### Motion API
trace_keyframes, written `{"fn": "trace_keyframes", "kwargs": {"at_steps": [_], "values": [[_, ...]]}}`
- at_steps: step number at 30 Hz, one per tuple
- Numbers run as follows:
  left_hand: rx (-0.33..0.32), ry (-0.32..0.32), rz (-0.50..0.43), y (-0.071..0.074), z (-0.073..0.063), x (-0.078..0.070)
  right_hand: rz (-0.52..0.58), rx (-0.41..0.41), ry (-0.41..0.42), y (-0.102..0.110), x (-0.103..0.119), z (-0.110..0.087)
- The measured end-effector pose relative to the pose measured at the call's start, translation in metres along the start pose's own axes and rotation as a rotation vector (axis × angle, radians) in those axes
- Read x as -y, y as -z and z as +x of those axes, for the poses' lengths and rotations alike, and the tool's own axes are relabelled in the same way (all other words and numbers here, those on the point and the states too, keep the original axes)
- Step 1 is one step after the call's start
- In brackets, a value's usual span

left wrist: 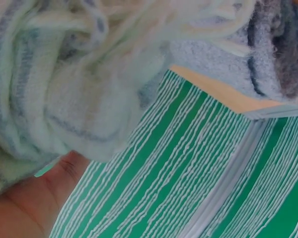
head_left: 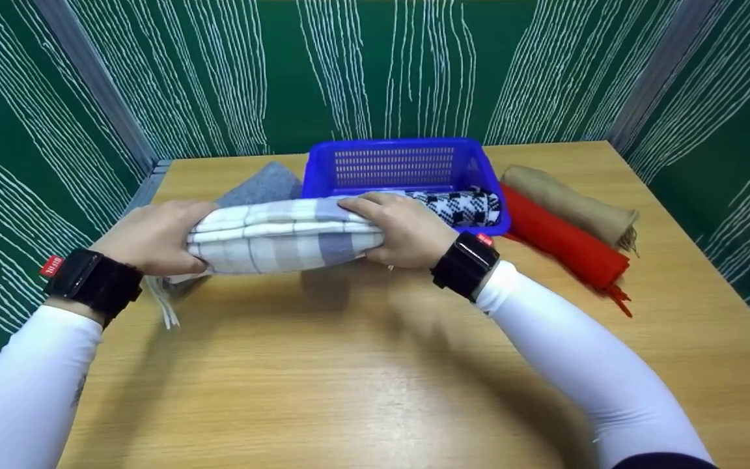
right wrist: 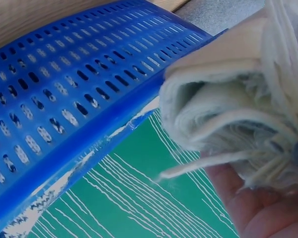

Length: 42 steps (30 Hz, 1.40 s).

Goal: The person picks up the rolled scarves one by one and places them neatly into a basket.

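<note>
A rolled white scarf [head_left: 277,238] with a pale grey-lilac check hangs level above the table, gripped at both ends. My left hand [head_left: 157,238] grips its left end, thumb below and fingers over the top. At the other end my right hand [head_left: 411,231] holds it the same way. Loose fringe dangles under the left end, and the right wrist view shows the coiled layers of the roll [right wrist: 228,114]. Just behind is a blue plastic basket [head_left: 407,142]. Inside it lies a rolled black-and-white patterned scarf [head_left: 459,207], partly hidden by my right hand.
A grey folded cloth [head_left: 264,184] lies left of the basket, partly behind the checked scarf. To the basket's right are a red rolled scarf [head_left: 564,241] and a tan one [head_left: 570,202], both fringed. Green walls with white lines enclose the wooden table [head_left: 375,391] at the back and sides.
</note>
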<state>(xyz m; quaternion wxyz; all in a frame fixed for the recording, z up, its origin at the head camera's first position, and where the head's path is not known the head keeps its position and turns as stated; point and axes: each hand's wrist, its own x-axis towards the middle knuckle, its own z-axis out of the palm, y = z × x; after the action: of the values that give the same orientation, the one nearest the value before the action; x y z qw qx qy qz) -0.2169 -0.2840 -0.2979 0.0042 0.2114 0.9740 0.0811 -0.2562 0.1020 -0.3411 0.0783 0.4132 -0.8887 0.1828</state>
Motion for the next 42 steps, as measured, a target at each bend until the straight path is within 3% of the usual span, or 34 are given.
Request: {"fn": "trace_keyframes", "kwargs": {"at_steps": [27,42], "values": [[-0.034,-0.005,0.045,0.004,0.008,-0.01,-0.033,-0.007,-0.059,0.015,-0.004,-0.002],[-0.059,-0.057,0.077,0.0,0.013,-0.012,-0.029,-0.006,-0.097,0.017,-0.007,-0.004]]}}
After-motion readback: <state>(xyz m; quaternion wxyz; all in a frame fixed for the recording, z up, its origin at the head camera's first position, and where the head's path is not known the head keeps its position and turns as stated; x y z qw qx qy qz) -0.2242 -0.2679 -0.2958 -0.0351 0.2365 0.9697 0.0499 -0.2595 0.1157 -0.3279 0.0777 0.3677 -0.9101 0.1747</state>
